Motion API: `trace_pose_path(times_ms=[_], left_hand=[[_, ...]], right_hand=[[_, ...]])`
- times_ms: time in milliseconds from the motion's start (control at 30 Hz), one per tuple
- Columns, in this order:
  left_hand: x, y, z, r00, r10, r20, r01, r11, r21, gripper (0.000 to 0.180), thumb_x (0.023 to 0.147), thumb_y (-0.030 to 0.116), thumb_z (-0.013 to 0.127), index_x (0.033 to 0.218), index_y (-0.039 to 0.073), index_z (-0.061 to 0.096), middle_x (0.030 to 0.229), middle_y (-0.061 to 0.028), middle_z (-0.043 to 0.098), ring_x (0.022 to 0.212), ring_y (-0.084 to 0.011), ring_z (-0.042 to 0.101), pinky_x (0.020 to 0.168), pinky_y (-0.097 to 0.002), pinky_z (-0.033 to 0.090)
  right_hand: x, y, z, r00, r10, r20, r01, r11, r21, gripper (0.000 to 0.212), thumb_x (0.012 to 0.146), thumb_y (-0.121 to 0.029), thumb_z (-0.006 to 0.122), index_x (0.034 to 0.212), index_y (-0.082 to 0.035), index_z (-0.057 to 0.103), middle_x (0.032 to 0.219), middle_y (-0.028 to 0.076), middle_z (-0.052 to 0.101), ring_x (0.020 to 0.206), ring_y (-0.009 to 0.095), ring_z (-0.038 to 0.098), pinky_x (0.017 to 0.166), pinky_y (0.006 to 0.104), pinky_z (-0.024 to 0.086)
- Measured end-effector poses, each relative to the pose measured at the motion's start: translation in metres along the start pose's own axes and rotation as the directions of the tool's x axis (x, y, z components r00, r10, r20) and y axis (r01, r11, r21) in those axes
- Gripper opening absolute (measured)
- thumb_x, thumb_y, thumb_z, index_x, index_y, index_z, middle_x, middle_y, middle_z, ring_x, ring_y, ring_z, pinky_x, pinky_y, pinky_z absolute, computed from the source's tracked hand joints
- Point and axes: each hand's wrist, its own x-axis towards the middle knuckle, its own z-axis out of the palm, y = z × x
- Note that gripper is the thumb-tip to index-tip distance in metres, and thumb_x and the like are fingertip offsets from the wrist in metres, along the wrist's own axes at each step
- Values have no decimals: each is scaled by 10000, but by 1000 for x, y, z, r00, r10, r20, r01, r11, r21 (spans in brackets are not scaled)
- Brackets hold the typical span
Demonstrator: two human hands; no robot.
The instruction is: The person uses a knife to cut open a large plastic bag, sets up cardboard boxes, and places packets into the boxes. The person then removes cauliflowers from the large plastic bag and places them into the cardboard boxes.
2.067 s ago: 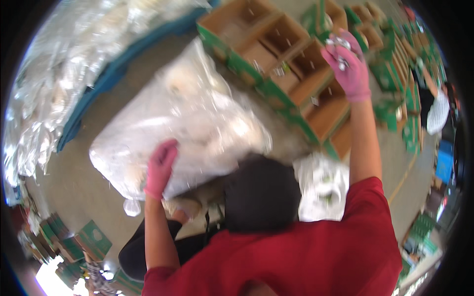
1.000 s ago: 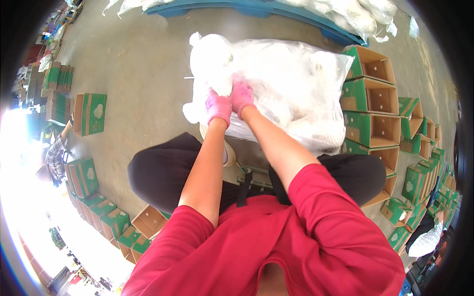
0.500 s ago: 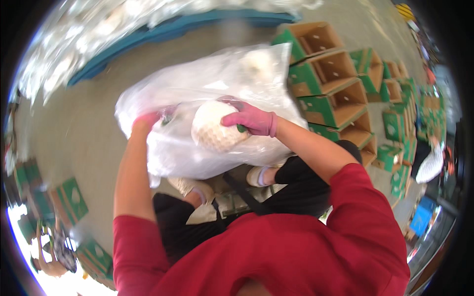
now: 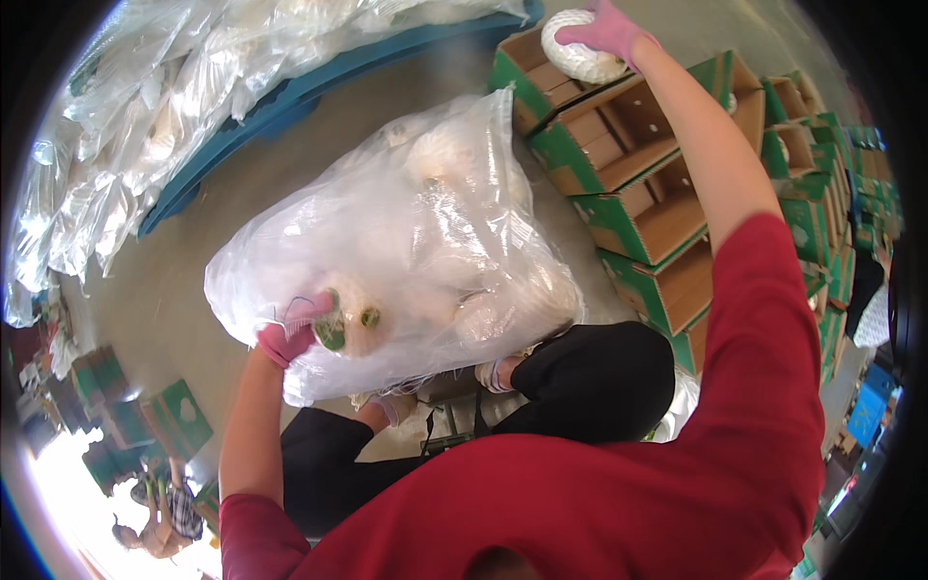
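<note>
At the upper right, my right hand [image 4: 619, 35], in a pink glove, grips a round white fruit in a foam net sleeve [image 4: 582, 50] over the farthest open carton [image 4: 541, 72]. A large clear plastic bag [image 4: 387, 222] holding several pale round fruits lies in front of my legs. My left hand [image 4: 295, 331], also pink-gloved, is closed at the bag's near left end, beside a pale fruit [image 4: 356, 307] with a dark green patch. Plastic and glare hide what its fingers hold.
Open green-and-brown cartons [image 4: 667, 208] stand in a row to my right, with more stacked beyond. A blue pallet [image 4: 290, 92] loaded with filled clear bags [image 4: 145, 145] lies at the far left. Closed cartons [image 4: 179, 416] and another person [image 4: 159, 522] are at the lower left.
My right hand has carried the netted fruit from above the bag to the far carton at the upper right. My left hand, at the bag's left side, is now lower in the picture.
</note>
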Motion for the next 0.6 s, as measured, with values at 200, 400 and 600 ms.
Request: trace_pose_path(times_ms=[200,400,600], left_hand=[[-37,2,118,920,257,295,26,712,-702,1086,709,698,676,1489,36,312,1442,-185,445,1326,-341,443,1106,-470,370],[62,161,191,809,576,116,-318,595,-738,943,803,698,561,1467,63,350,1413,-161,478,1282,-344,485,1058,-505,416],[191,297,282,594,651,472,-324,731,-600,700,899,565,596,1460,188,415,1425,-167,499,1296,-309,507,1045,-540,430]], right_hand=[[138,107,130,800,238,551,83,865,-494,749,717,-622,687,1256,-103,655,1306,132,609,1160,267,589,951,367,469],[110,85,90,762,158,628,-43,980,-194,738,814,-567,667,1364,-97,523,1305,156,559,1022,330,628,746,437,578],[72,90,-32,659,-511,551,-251,541,802,627,872,-462,676,1325,-64,501,1143,87,659,1024,215,650,817,360,571]])
